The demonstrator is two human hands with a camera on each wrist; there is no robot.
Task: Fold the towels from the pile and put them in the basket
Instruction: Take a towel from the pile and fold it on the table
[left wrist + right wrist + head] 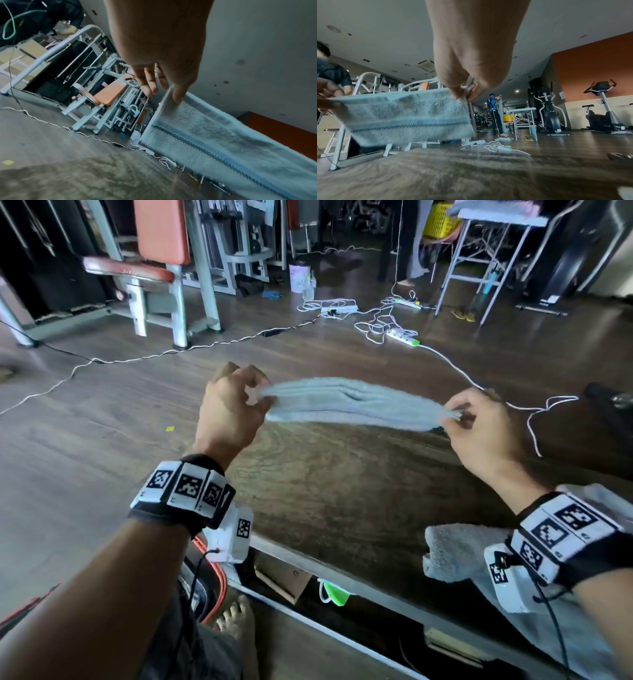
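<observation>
Item 1. Towel (356, 404): pale blue terry cloth with a dark stitched stripe along its length, folded into a long band. Held in the air above the table (342, 501), stretched roughly from 9 o'clock to 3 o'clock between both hands, touching nothing below. The number of folded layers is hard to read, as the cloth is blurred.

Item 2. Left hand (229, 409): grip pinched on the 9 o'clock end of the towel, thumb against the fingers, remaining fingers curled. The left wrist view shows the fingertips (178, 97) pressed on the towel's upper corner.

Item 3. Right hand (479, 426): grip pinched on the 3 o'clock end of the towel, thumb and fingers (457, 93) closed over the top edge.

Item 4. Pile of towels (455, 556): pale cloth heaped on the table at 5 o'clock, under the right forearm, well apart from the held towel.

Item 5. Table: dark wood-grain top with a metal edge nearest the person.

Item 6. Wrist bands (185, 491): black straps with square black-and-white markers, one on each wrist.

Item 7. Weight bench (161, 261): orange padding, pale metal frame, on the floor at 11 o'clock.

Item 8. Cables and power strips (404, 335): white, strewn on the wood floor at 12 o'clock.

Item 9. Yellow basket (442, 220): far off at 1 o'clock, beside a second table.
</observation>
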